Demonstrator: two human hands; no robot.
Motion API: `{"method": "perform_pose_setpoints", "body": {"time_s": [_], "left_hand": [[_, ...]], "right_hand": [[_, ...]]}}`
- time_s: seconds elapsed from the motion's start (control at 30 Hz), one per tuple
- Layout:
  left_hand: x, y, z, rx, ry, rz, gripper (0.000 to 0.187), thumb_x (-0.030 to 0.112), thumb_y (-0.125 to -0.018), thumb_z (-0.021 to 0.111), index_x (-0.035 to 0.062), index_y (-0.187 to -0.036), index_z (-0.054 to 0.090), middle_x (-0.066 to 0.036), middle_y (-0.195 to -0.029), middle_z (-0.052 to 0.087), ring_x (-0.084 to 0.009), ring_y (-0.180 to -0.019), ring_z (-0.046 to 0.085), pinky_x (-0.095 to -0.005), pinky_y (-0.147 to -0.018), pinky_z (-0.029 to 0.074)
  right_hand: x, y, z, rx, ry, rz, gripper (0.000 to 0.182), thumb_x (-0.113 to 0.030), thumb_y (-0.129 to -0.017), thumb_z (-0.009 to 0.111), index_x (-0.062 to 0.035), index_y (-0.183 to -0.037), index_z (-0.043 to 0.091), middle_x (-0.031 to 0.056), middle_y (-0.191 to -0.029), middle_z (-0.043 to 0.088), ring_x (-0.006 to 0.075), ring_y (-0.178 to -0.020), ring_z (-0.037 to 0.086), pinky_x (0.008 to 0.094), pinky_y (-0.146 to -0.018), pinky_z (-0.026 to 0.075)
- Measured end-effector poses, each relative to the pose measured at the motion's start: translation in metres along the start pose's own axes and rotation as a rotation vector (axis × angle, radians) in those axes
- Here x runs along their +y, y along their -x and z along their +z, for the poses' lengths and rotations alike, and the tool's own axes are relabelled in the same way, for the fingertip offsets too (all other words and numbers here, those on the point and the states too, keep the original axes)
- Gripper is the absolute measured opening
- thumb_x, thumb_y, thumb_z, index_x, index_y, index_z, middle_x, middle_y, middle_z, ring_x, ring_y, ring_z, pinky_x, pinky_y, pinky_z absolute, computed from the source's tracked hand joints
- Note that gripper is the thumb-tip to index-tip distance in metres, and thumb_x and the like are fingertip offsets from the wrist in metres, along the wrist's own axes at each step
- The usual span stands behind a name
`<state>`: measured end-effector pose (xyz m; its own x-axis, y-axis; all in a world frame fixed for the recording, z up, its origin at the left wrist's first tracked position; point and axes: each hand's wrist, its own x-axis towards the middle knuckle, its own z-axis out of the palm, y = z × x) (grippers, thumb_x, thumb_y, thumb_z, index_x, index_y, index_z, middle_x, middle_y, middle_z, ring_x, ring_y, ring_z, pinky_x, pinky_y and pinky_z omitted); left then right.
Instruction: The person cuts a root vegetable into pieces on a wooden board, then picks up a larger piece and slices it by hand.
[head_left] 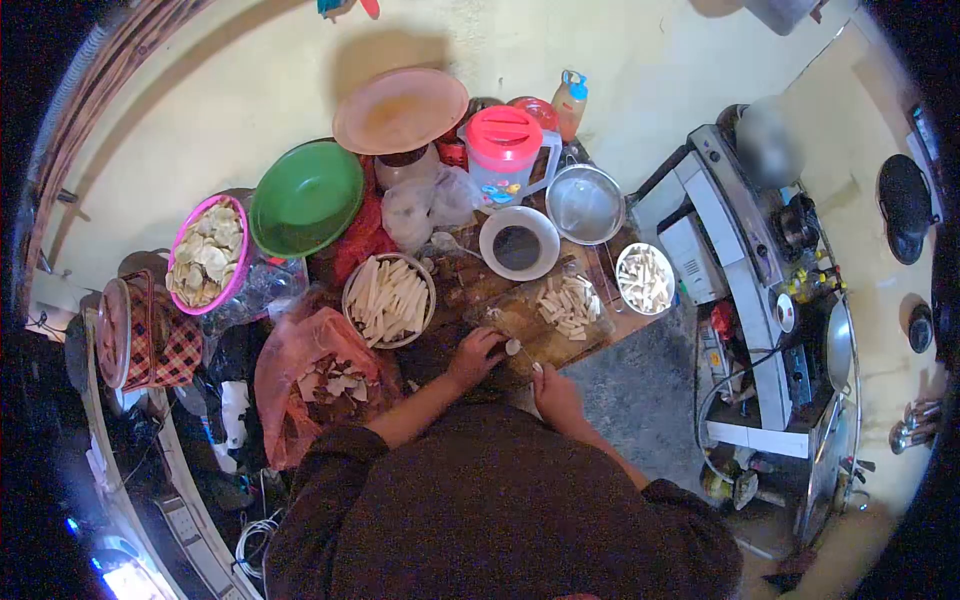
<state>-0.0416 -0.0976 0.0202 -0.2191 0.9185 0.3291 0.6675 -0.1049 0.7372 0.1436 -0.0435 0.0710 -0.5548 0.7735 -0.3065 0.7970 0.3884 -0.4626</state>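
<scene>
My right hand is wrapped around the pale handle of a knife, whose thin blade points over the wooden cutting board. My left hand rests at the board's near edge with its fingers curled down; what lies under them is hidden. A small whitish piece shows between the fingertips and the blade. Short cut white pieces lie heaped on the right of the board. Left of my left hand, a bowl holds long white sticks. Beyond the board's right end stands a bowl of short pieces.
A white bowl of dark liquid, a metal strainer and a pink-lidded pitcher stand behind the board. A red plastic bag with peelings sits left. A green basin and pink basket of slices are further left; a stove stands right.
</scene>
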Motion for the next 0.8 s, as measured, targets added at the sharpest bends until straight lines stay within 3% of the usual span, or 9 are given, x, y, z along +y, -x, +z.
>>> {"method": "perform_pose_setpoints", "body": {"time_s": [0.07,0.3,0.63,0.8], "left_hand": [[0.0,0.003,0.001,0.01,-0.006,-0.009,0.034,0.007,-0.062,0.068,0.0055,-0.095,0.056,-0.012,-0.095,0.056,-0.0314,-0.093,0.053,-0.0382,-0.083,0.042],[0.001,0.007,0.003,0.059,-0.065,-0.001,0.031,0.011,-0.065,0.067,0.0055,-0.095,0.057,-0.012,-0.095,0.057,-0.0302,-0.093,0.053,-0.0375,-0.083,0.042],[0.007,0.006,0.0,0.053,-0.008,-0.03,0.03,0.009,-0.065,0.066,0.0055,-0.093,0.057,-0.011,-0.093,0.058,-0.0291,-0.092,0.054,-0.0374,-0.08,0.043],[0.01,0.005,-0.003,0.06,0.024,-0.043,0.031,0.006,-0.064,0.066,0.005,-0.093,0.057,-0.011,-0.093,0.058,-0.0303,-0.091,0.054,-0.0378,-0.08,0.043]], "right_hand": [[-0.01,0.0,-0.011,-0.086,0.043,0.055,0.031,-0.031,-0.087,0.039,-0.0013,-0.093,0.047,0.0243,-0.068,0.056,0.0423,-0.065,0.055,0.0527,-0.058,0.041],[-0.016,-0.002,-0.024,-0.08,0.062,-0.015,0.031,-0.031,-0.088,0.038,-0.0015,-0.09,0.046,0.0243,-0.067,0.056,0.0426,-0.063,0.055,0.0526,-0.056,0.042],[0.022,-0.022,0.031,-0.064,0.008,-0.002,0.03,-0.032,-0.088,0.038,-0.0031,-0.092,0.046,0.0249,-0.071,0.057,0.0443,-0.066,0.055,0.0532,-0.058,0.042],[0.011,-0.021,0.023,-0.108,0.001,0.041,0.03,-0.031,-0.087,0.039,-0.002,-0.091,0.048,0.0264,-0.072,0.056,0.0458,-0.068,0.054,0.0535,-0.061,0.042]]}}
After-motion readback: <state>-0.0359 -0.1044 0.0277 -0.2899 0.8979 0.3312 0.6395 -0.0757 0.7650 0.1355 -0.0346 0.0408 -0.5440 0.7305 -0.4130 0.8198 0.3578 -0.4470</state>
